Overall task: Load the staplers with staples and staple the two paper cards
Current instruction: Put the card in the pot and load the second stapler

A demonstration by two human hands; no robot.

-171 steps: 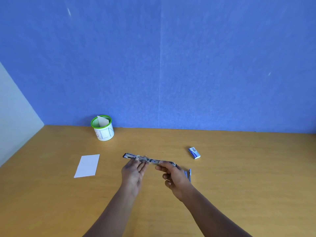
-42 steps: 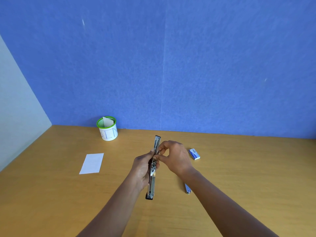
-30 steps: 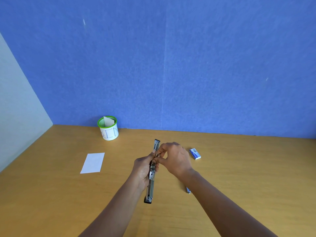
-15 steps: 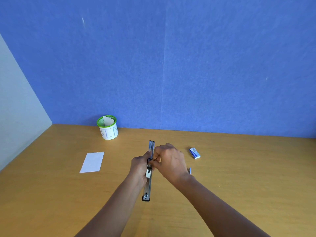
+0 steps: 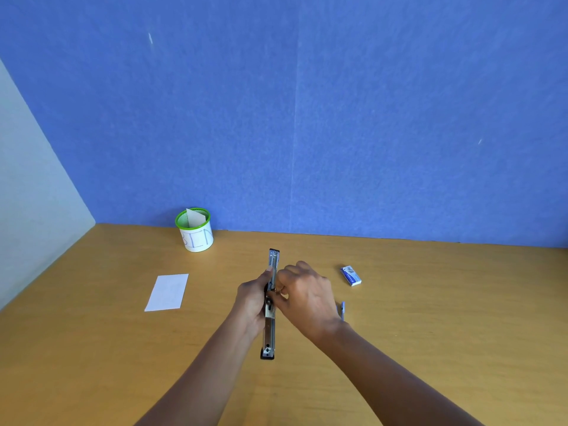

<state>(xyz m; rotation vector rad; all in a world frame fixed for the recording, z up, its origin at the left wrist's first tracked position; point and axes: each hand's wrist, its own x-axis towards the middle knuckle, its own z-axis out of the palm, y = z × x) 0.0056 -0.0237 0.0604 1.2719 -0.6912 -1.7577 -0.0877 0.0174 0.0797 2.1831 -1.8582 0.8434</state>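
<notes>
**Stapler point(image 5: 270, 330) swung open, held in both my hands above the table**

Far left on the wooden table point(image 5: 92, 348) lies 1 white paper card point(image 5: 167, 292), flat, with no writing I can read. Behind it, against the blue wall point(image 5: 307, 118), stands a white cup point(image 5: 196, 238) with a green rim. Blue handwritten letters on it look like "BIN", and a 2nd card point(image 5: 194, 217) stands inside. At the centre, my left hand point(image 5: 250, 298) is curled round the middle of the stapler, which is unfolded into 1 long strip pointing away from me. My right hand point(image 5: 307, 295) meets it from the other side, fingertips pinched against the same middle section. A slim blue object point(image 5: 342, 309) pokes out just beyond my right wrist, too hidden to identify. Further right lies a small blue-and-white staple box point(image 5: 350, 275); its print is too small to read.
</notes>
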